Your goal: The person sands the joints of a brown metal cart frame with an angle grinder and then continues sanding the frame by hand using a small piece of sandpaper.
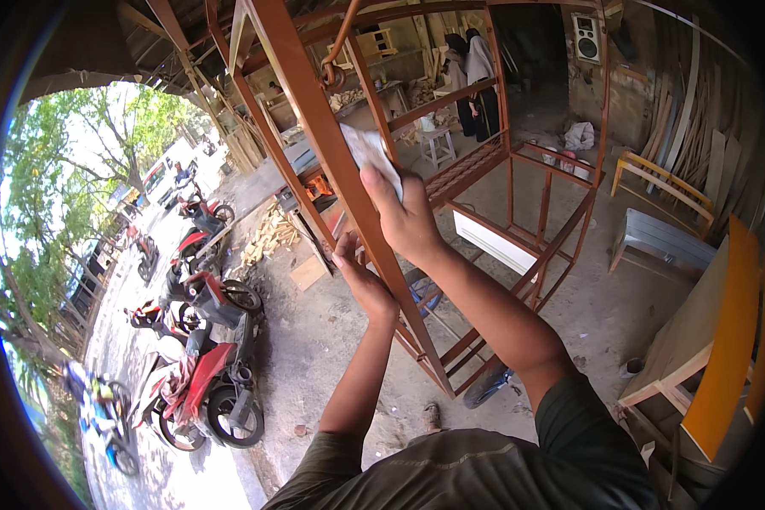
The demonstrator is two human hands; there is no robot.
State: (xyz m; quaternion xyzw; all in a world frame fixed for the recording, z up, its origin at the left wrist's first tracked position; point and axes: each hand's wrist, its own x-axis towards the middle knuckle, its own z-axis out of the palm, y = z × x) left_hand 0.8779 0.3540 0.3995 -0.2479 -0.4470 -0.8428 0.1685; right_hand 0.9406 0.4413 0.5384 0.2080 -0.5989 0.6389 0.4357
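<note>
A tall reddish-brown post (319, 119), part of a large open frame of bars, leans across the middle of the view. My right hand (406, 212) grips a folded white sheet (371, 150), pressing it against the right side of the post at the upper part. Whether this sheet is cloth or paper I cannot tell. Lower down, my left hand (368, 285) holds the post from its left side, its fingertips curled at the edge. Behind my right hand, the frame's slatted shelf (467, 174) and lower bars (561, 246) stretch away.
Several parked motorbikes (204, 374) line the left side, with a blue one (102, 416) beyond. Wood offcuts (270, 234) lie behind the post. Two people (476, 85) stand at the back near a white stool (436, 146). To the right are a grey bench (667, 242) and a yellow-edged panel (722, 340).
</note>
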